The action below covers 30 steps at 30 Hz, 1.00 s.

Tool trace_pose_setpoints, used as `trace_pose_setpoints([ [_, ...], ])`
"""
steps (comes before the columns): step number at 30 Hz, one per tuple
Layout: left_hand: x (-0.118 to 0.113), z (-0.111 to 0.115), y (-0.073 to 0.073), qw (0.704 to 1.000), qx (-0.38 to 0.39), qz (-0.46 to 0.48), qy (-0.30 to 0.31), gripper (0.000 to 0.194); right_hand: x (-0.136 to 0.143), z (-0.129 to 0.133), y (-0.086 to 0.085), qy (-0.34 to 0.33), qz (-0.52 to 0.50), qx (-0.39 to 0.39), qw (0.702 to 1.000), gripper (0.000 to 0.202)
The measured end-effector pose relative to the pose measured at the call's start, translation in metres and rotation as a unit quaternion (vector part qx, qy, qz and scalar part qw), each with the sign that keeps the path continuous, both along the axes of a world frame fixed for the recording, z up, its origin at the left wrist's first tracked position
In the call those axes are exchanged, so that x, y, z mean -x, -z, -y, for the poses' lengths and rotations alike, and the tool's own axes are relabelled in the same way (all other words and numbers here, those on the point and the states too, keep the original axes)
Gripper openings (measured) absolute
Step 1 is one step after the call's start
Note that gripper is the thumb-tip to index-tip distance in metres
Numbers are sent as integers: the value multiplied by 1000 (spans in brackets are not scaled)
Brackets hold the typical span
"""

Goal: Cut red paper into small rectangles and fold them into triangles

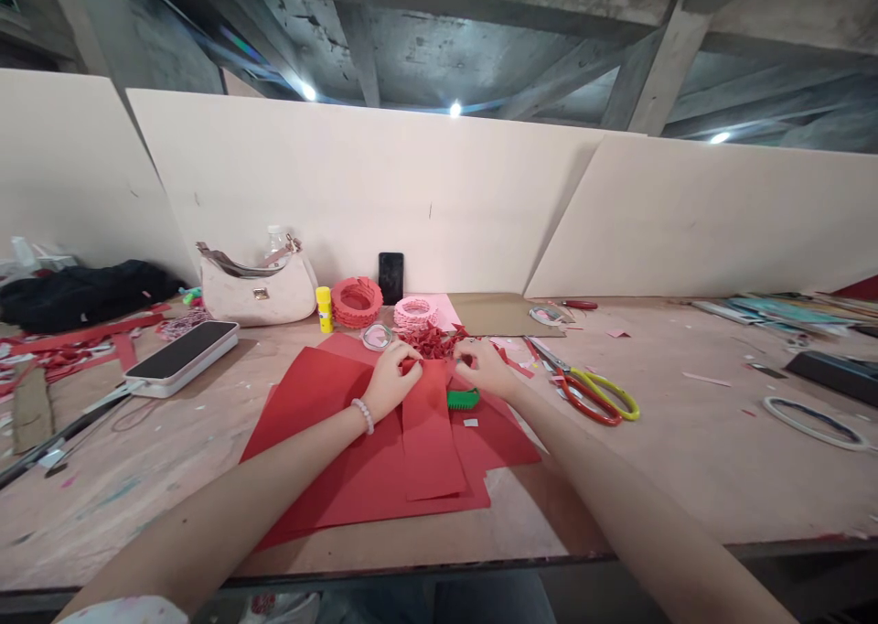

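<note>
A narrow red paper strip (433,450) lies over larger red paper sheets (329,441) in front of me. My left hand (392,375), with a beaded bracelet on its wrist, pinches the strip's far left corner. At the far right side of the strip, my right hand (486,368) has its fingers curled together; whatever they hold is too small to make out. Just beyond both hands is a heap of cut red paper pieces (431,340). A green comb-like tool (463,399) rests on the red sheets between the strip and my right forearm.
Scissors (591,395) with red and yellow handles lie at the right. Behind are a yellow glue stick (325,309), red paper rings (357,302), pink paper rings (415,311) and a black phone (390,278). A white handbag (257,287) and a white-cased phone (184,357) occupy the left.
</note>
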<state>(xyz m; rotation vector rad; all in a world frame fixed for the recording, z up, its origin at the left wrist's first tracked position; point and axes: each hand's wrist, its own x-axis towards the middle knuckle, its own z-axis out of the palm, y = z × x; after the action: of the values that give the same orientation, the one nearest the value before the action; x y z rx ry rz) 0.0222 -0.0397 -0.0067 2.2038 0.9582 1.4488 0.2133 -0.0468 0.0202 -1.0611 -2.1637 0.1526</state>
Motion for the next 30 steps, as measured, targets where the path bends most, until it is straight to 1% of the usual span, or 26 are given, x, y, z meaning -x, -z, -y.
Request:
trace_pose_setpoints([
  [5,0,0,1,1000,7,-4,10,12,10,5,1,-28,-17,17,999,18],
  [9,-2,2,-1,1000,15,-9,18,11,18,8,1,-45,-16,36,998,17],
  [14,-3,2,-3,999,39,-6,18,11,13,8,-4,-39,-25,48,998,17],
  [18,-3,-1,1,998,63,8,8,10,10,9,-8,-33,-33,52,998,16],
  [23,-1,-10,10,995,97,34,-16,9,9,7,-7,-32,-45,56,997,15],
  [27,3,-16,11,988,127,67,-53,10,5,3,-6,-15,-64,53,996,15],
  [30,4,-15,10,986,143,77,-42,14,3,1,-5,0,-78,52,996,14],
])
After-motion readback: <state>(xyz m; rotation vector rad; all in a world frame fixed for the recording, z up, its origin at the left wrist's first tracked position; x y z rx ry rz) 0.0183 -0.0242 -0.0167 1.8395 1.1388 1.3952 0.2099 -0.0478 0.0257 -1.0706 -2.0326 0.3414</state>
